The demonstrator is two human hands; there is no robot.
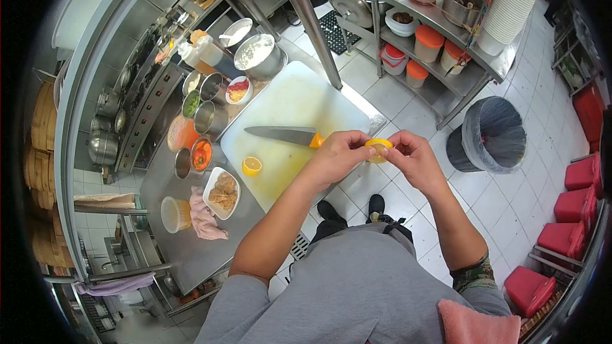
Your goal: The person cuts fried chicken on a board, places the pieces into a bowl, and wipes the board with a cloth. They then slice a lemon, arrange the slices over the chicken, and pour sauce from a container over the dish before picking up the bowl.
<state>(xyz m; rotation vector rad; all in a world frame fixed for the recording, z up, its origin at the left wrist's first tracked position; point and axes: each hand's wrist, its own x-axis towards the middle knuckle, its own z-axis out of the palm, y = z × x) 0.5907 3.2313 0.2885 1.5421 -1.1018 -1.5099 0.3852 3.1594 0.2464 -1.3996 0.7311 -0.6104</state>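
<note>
Between my two hands, past the cutting board's right edge, is a yellow lemon piece (378,150). My left hand (344,154) pinches its left side, and my right hand (408,154) pinches its right side. On the white cutting board (287,105) lies a knife (280,134), blade pointing left, its orange handle partly behind my left hand. A cut lemon half (252,165) rests cut face up near the board's lower left edge. Yellowish wet stains mark the board.
Left of the board stand metal containers (210,118), a white dish of food (222,193), a pink cloth (204,213) and a tub (175,215). A lined bin (494,134) stands on the floor at right. A metal post (306,22) rises behind the board.
</note>
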